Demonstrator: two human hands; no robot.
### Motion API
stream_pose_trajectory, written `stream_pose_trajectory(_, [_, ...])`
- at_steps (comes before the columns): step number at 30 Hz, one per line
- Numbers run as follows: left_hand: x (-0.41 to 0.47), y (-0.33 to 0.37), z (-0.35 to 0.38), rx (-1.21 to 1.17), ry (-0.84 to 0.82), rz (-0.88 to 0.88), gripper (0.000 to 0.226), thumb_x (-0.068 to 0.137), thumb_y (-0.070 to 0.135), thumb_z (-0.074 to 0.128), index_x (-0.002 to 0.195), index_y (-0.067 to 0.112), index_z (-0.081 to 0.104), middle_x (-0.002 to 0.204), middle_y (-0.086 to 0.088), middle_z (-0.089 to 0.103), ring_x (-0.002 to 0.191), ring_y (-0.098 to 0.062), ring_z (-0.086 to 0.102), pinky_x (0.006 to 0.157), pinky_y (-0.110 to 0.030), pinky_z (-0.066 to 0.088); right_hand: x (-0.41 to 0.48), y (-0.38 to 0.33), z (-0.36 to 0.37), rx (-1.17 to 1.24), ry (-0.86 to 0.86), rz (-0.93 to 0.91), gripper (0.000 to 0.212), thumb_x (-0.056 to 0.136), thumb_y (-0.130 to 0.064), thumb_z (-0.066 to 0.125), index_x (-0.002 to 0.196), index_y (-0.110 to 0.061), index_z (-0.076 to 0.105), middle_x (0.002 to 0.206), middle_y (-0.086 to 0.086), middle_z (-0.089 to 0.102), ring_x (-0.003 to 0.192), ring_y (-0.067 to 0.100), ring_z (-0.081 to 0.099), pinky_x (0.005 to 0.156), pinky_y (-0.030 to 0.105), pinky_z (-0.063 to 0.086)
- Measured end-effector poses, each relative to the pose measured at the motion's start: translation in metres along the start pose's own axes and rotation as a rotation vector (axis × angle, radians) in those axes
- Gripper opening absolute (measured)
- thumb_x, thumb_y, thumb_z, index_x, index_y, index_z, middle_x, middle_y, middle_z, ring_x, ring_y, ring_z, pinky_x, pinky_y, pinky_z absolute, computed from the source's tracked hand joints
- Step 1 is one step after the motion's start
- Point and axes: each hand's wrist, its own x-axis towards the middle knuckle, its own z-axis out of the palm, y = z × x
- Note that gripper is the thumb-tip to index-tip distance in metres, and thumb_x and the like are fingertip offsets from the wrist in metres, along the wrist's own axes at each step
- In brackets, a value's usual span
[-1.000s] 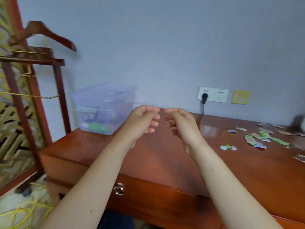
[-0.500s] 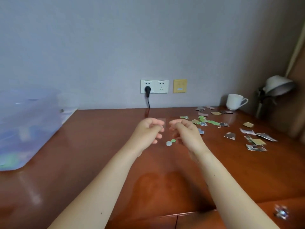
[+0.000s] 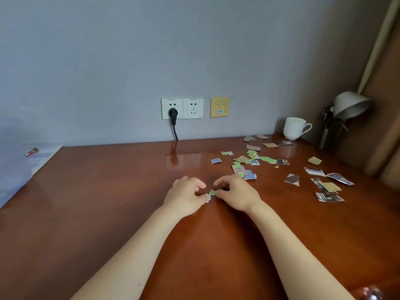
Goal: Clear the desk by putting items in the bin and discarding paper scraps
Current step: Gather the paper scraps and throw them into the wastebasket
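Both hands are down on the worktop [image 3: 108, 202], straight in front of the wall socket [image 3: 182, 108]. Left hand [image 3: 186, 197]: fingers curled, pinching a pale scrap [image 3: 208, 198]. Right hand [image 3: 237, 194]: fingers curled, pinching a green scrap [image 3: 212, 192]. The two scraps touch. Other paper scraps [image 3: 251, 161] lie scattered right of the socket, white cup [image 3: 294, 127] further right at the wall. Translucent bin [image 3: 15, 169] sits far left of the socket, blurred.
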Motion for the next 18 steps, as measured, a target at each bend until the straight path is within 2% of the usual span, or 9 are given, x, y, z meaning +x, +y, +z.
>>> stream_pose_trajectory(3, [0.007,-0.005,0.000,0.022,-0.071,0.033,0.033,0.087,0.047,0.062,0.118,0.036,0.060,0.110,0.014,0.050,0.109,-0.007,0.048,0.093,-0.033,0.047,0.011,-0.004,-0.006,-0.048,-0.107,-0.014,0.015,0.086,-0.036,0.063,0.101,-0.042,0.063,0.113,-0.001,0.052,0.092,0.013,0.059,0.082,0.034,0.052])
stream_pose_trajectory(5, [0.010,-0.009,-0.005,-0.001,-0.116,0.044,0.029,0.086,0.049,0.063,0.113,0.039,0.061,0.110,0.015,0.050,0.106,-0.006,0.050,0.093,-0.033,0.047,0.015,-0.006,-0.009,-0.029,-0.143,-0.015,0.013,0.085,-0.035,0.065,0.095,-0.042,0.061,0.108,-0.001,0.052,0.081,0.011,0.057,0.072,0.029,0.049])
stream_pose_trajectory(7, [0.011,-0.011,-0.006,-0.012,-0.145,0.057,0.025,0.085,0.049,0.063,0.109,0.040,0.061,0.111,0.014,0.050,0.104,-0.005,0.050,0.093,-0.033,0.047,0.017,-0.005,-0.011,-0.011,-0.164,-0.023,0.013,0.083,-0.033,0.068,0.091,-0.042,0.062,0.104,-0.001,0.052,0.078,0.012,0.056,0.069,0.029,0.049])
stream_pose_trajectory(12, [0.014,-0.007,-0.005,0.052,-0.149,0.077,0.015,0.087,0.046,0.062,0.101,0.041,0.060,0.113,0.014,0.048,0.107,-0.006,0.049,0.089,-0.031,0.048,0.019,-0.006,-0.010,-0.025,-0.183,-0.049,0.012,0.085,-0.032,0.067,0.091,-0.041,0.063,0.108,-0.001,0.053,0.088,0.015,0.059,0.084,0.040,0.055])
stream_pose_trajectory(18, [0.020,-0.004,-0.009,0.061,-0.231,0.046,0.015,0.087,0.042,0.065,0.098,0.033,0.062,0.115,0.008,0.047,0.106,-0.011,0.051,0.091,-0.034,0.049,0.019,-0.007,-0.008,-0.062,-0.170,-0.020,0.008,0.087,-0.035,0.066,0.092,-0.033,0.060,0.109,-0.005,0.055,0.092,0.013,0.060,0.087,0.038,0.054])
